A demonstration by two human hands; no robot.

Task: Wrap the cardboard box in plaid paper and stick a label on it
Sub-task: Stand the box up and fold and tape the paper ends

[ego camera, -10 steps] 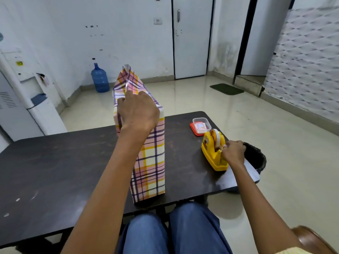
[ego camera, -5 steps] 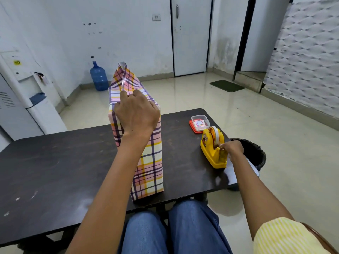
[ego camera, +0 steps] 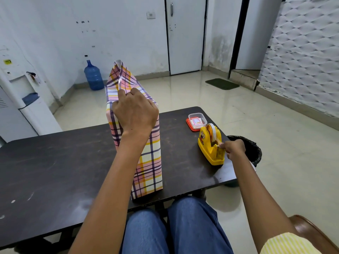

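Observation:
A tall box wrapped in pink, yellow and purple plaid paper point(ego camera: 148, 162) stands upright on the dark table point(ego camera: 55, 162). A triangular paper flap sticks up at its far top end. My left hand point(ego camera: 134, 111) presses down on the folded paper at the box's top. My right hand point(ego camera: 233, 148) pinches the tape end at the cutter of a yellow tape dispenser point(ego camera: 211, 143) near the table's right edge. Behind the dispenser sits a small clear container with a red lid point(ego camera: 196, 121), holding labels.
A black waste bin point(ego camera: 251, 149) stands on the floor just right of the table. A white water dispenser point(ego camera: 23, 99) is at the left, with a blue water jug point(ego camera: 93, 76) by the far wall. My knees are under the table's near edge.
My right hand slid from the dispenser's side to its front cutter and now pinches the tape end. My left hand stays pressed on the box top.

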